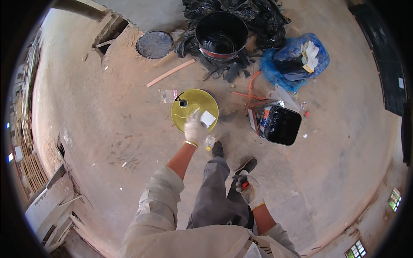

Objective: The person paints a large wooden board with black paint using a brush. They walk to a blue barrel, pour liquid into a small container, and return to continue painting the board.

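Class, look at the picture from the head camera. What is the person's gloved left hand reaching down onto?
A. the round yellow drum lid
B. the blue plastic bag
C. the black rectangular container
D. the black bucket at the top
A: the left hand in its white glove rests at the near edge of the yellow drum lid, while the right hand holds a small red item by the legs.

Unfinished building site, bare concrete floor (107, 112), black bucket (221, 35), plastic sheeting (258, 17)
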{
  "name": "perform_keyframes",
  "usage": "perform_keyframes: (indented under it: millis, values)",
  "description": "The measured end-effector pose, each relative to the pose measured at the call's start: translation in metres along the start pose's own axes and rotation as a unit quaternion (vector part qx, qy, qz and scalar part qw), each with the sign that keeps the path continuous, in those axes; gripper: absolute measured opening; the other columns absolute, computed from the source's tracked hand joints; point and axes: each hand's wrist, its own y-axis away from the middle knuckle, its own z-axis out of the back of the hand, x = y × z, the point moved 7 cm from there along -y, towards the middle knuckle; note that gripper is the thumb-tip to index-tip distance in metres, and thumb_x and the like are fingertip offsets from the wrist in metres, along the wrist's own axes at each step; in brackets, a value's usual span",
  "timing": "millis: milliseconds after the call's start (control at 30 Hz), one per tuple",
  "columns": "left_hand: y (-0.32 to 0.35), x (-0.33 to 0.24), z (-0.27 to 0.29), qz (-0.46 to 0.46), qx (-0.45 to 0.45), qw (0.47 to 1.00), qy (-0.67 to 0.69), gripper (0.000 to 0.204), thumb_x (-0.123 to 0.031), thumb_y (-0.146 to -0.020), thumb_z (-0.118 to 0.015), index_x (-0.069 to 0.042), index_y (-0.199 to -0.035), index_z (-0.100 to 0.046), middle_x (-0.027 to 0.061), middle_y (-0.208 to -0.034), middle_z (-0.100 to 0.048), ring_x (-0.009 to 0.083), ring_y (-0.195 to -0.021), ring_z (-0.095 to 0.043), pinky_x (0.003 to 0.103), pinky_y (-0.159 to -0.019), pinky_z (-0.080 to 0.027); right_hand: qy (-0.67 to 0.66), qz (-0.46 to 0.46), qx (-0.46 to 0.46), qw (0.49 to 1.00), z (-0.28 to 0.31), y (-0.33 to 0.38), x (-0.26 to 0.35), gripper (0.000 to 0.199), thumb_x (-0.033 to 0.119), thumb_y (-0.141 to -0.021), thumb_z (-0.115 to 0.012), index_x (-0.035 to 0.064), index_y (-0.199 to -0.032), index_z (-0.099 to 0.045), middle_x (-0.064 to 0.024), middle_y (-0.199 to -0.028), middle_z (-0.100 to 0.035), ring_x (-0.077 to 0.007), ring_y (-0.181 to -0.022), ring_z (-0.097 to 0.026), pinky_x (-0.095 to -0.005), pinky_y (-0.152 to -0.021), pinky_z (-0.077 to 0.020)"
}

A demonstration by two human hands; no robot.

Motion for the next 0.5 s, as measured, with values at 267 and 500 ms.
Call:
perform_keyframes:
  millis: [267, 500]
  values:
    - [0.156, -0.138, 0.08, -0.216, 0.235, 0.931, 0.176, 0.056, -0.024, -0.086, -0.071, -0.009, -0.138, -0.056, 0.0158, -0.132, -0.063, 0.0356, -0.106, -0.07, 0.046, -0.088, -0.059, -0.042, 0.066, 0.033, 0.996, -0.04, -0.06, 0.01, 0.027, 0.025, -0.104, -0.061, 0.0072, -0.124, -0.065, -0.0106, -0.121, -0.068, -0.0269, -0.11, -0.066, -0.0435, -0.096, -0.0545]
    - [0.157, -0.097, 0.052, -0.094, 0.238, 0.957, 0.136, 0.075, -0.024, -0.087, -0.072, -0.006, -0.152, -0.041, 0.0214, -0.143, -0.055, 0.0414, -0.118, -0.064, 0.048, -0.095, -0.056, 0.193, 0.041, 0.017, 0.98, -0.105, -0.077, 0.005, 0.058, 0.01, -0.102, -0.056, 0.0029, -0.156, -0.039, -0.0141, -0.146, -0.058, -0.0284, -0.138, -0.053, -0.0356, -0.113, -0.0445]
